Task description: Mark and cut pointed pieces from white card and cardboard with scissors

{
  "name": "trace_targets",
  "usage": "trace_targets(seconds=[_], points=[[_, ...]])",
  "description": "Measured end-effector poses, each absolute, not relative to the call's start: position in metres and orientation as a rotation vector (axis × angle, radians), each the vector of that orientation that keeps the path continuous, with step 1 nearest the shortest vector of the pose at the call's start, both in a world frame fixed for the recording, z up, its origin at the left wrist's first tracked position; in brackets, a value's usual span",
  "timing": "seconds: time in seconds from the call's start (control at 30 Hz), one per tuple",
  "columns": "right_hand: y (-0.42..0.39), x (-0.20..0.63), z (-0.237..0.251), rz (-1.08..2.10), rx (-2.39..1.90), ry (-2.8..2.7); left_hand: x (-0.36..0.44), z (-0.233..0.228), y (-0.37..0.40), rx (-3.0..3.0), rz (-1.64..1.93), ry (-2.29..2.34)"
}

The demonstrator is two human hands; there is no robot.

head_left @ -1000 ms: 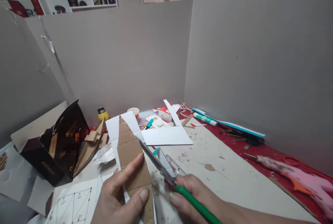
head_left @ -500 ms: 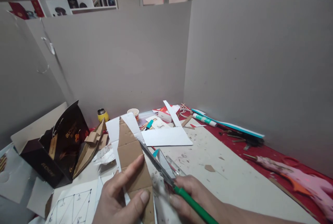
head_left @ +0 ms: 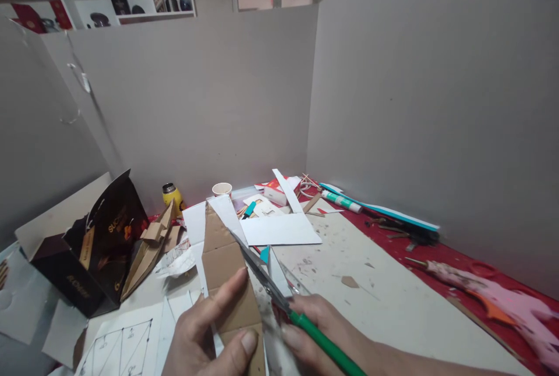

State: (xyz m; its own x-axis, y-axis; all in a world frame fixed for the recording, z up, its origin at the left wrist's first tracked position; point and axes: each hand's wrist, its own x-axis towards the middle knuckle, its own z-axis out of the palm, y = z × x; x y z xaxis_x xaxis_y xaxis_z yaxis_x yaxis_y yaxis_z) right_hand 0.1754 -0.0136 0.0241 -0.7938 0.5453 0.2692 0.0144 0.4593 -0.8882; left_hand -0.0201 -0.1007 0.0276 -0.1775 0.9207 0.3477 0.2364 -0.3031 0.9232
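Observation:
My left hand (head_left: 218, 329) grips a long brown cardboard piece (head_left: 225, 271), its thumb and forefinger on the cardboard face. White paper (head_left: 231, 216) sticks out from behind it on both sides, toward the far end. In my right hand (head_left: 317, 326) is a pair of scissors (head_left: 321, 344) with green handles, the blades pointing forward and left. The blades lie along the right edge of the cardboard, at the white paper; whether they are apart or together is hard to see.
On the left stand a dark box (head_left: 96, 248) and a folded cardboard form (head_left: 151, 248), near a drawing sheet (head_left: 120, 344). A yellow bottle (head_left: 173, 198) and paper cup (head_left: 222, 189) are behind. White board pieces (head_left: 282, 229) lie ahead; a pink glue gun (head_left: 463, 280) lies right.
The cardboard and my left hand have shifted slightly right and down. The scissors stay in nearly the same place along the edge. The camera view has turned a little.

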Motion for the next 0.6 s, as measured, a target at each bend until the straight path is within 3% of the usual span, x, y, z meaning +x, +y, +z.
trace_targets(seconds=[0.2, 0.6], points=[[-0.016, 0.173, 0.017, 1.353, -0.521, -2.091, -0.019, 0.024, -0.101, 1.482, 1.512, 1.388], [-0.01, 0.171, -0.007, 1.716, -0.4, -1.975, -0.016, 0.023, -0.1, 1.475, 1.592, 1.34]])
